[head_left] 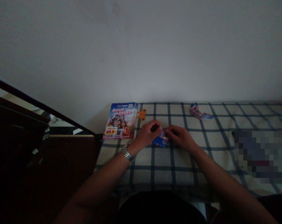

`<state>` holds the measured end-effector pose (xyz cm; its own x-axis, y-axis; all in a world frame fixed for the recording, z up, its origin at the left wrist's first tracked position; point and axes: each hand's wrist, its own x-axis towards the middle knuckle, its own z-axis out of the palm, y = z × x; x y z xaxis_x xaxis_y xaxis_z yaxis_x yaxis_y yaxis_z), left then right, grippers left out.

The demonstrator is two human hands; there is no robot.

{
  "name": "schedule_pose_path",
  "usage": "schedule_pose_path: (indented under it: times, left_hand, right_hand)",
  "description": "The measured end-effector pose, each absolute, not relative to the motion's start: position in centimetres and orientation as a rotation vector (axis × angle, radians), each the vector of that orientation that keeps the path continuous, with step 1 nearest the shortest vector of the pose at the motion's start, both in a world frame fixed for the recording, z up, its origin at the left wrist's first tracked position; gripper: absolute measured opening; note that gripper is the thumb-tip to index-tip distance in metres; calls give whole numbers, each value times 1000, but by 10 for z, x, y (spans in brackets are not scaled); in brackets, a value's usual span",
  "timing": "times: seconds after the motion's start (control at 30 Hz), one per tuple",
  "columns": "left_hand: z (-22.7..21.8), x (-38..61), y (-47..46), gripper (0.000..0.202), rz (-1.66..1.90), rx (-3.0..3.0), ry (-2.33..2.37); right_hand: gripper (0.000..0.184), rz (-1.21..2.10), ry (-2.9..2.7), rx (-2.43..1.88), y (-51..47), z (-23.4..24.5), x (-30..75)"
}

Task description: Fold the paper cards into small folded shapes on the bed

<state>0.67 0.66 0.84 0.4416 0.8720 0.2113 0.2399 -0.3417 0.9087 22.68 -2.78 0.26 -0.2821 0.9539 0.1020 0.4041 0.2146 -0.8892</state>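
Pinching a small blue folded paper (161, 139) between them, the left hand (147, 134) and right hand (181, 137) are meeting over the checked cloth (173, 161), fingers clenched on its opposite edges, both equally close; the flyer stack (121, 120) is lying just left.

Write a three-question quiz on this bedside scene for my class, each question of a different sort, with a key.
1. True or false: both the left hand and the right hand grip the small blue folded paper.
2. What lies at the far left of the checked cloth? A) a stack of flyers B) a cup C) a shoe
3. Fill in: the wristwatch is on the ___ wrist.

Key
1. True.
2. A, the stack of flyers, beside a small orange piece; a folded paper lies farther right.
3. Left.
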Motion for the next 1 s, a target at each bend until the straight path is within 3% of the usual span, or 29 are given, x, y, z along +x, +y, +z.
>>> schedule_pose_path:
  times: [0.47,1.0]
  left_hand:
    - [11,6,7,22,872,1836,911]
    - [7,6,8,14,853,1834,922]
  right_hand:
    - [33,1046,-1713,-1270,-26,5,227]
    - [42,937,-1798,-1326,-25,10,228]
